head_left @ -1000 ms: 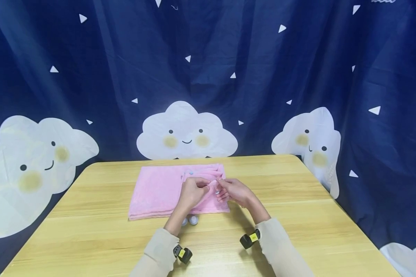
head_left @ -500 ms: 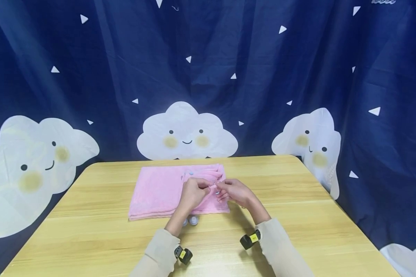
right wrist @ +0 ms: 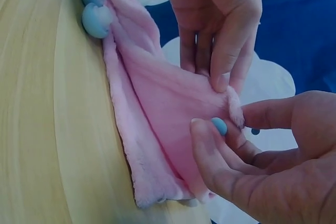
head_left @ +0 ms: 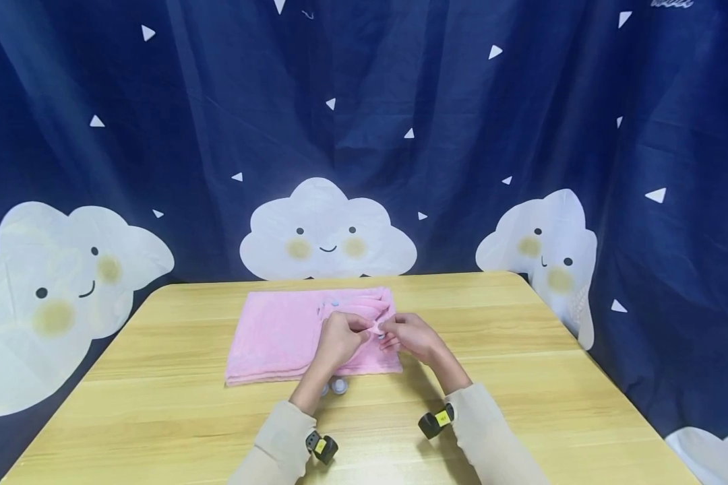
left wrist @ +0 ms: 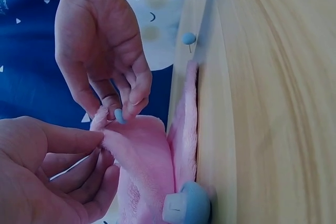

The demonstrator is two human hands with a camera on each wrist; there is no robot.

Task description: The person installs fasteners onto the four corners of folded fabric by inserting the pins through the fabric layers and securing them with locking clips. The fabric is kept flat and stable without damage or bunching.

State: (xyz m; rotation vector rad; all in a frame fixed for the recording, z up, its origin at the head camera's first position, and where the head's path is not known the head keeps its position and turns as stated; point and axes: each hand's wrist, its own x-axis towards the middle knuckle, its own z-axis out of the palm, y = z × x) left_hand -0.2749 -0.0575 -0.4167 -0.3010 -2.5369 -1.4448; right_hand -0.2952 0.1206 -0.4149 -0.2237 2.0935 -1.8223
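Both left hand (head_left: pixel 342 335) and right hand (head_left: pixel 415 335) hold a pinch grip on the raised pink cloth (head_left: pixel 273 330) above the surface (head_left: pixel 522 377), a small blue cap (right wrist: pixel 220 126) beside the right fingertips (right wrist: pixel 199 135).

Head view looks forward and down; both wrist views share the pink cloth (right wrist: pixel 157 108) close-up

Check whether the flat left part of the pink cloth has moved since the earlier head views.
No. The pink cloth's left part shows no visible shift either way against the far edge of the table.
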